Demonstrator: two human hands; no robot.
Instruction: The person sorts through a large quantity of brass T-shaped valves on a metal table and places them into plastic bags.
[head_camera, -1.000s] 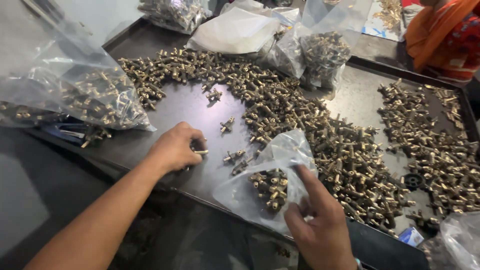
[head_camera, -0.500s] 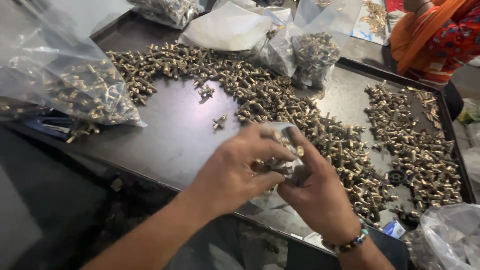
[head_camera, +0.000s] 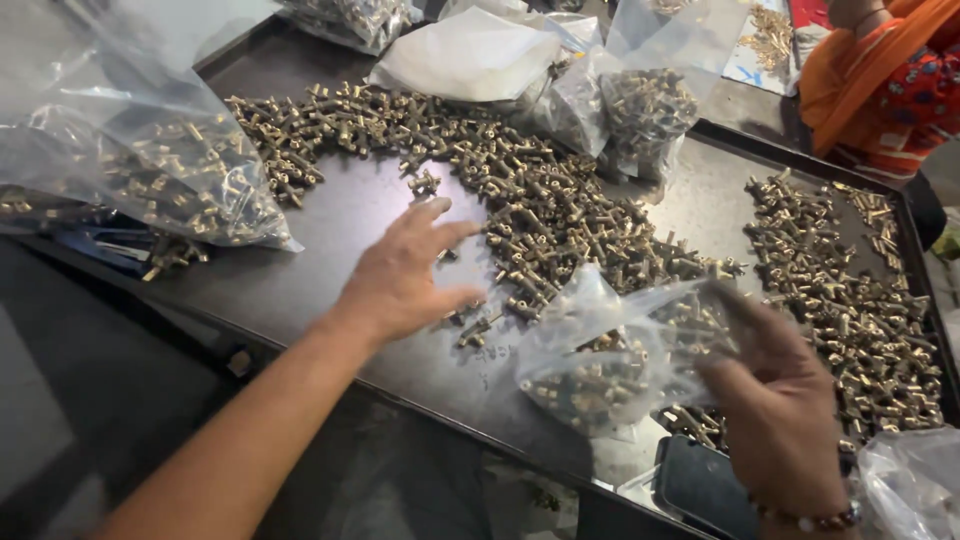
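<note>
Left hand (head_camera: 405, 275) released, fingers spread, hovering over dark tray (head_camera: 300, 290) — brass fittings (head_camera: 480, 325) just right of fingertips. Right hand (head_camera: 780, 410) grasping clear bag (head_camera: 600, 350), part-filled, further right.

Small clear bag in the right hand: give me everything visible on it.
The small clear bag is thin, crinkled, see-through plastic, partly filled with small brass-coloured fittings bunched in its lower part. Its upper part is loose and puffed. The right hand grips it from the right side, holding it tilted over the near edge of the dark tray, close to the spread of loose fittings. The left hand is apart from it, fingers spread over the tray.
</note>
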